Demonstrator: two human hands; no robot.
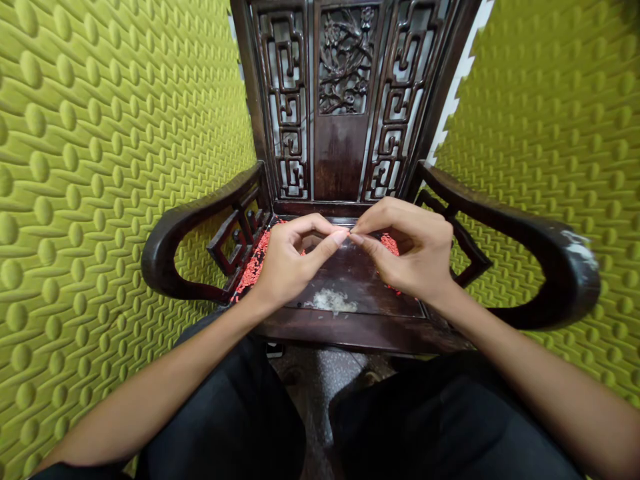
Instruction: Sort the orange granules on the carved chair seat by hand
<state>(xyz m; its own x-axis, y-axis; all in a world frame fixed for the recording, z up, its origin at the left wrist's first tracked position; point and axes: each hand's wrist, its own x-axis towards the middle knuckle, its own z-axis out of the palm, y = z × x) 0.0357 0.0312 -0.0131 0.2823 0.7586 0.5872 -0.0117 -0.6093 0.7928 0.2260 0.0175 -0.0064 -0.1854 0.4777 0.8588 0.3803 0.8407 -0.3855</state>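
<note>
My left hand (297, 257) and my right hand (410, 247) meet above the seat of a dark wooden chair (345, 273). On each hand the thumb and forefinger are pinched together, with the tips almost touching those of the other hand. Whatever lies between the fingertips is too small to make out. Many small red pieces (253, 263) are spread on the seat's left side, partly hidden behind my left hand. More red pieces (389, 244) show behind my right hand. Whitish fluff or shavings (333, 301) lie near the seat's front edge.
Curved armrests stand left (165, 233) and right (555, 267) of the seat. The carved chair back (340, 157) rises behind. Yellow-green textured panels (100, 200) flank both sides. My dark-trousered knees are in front, above a speckled floor (335, 373).
</note>
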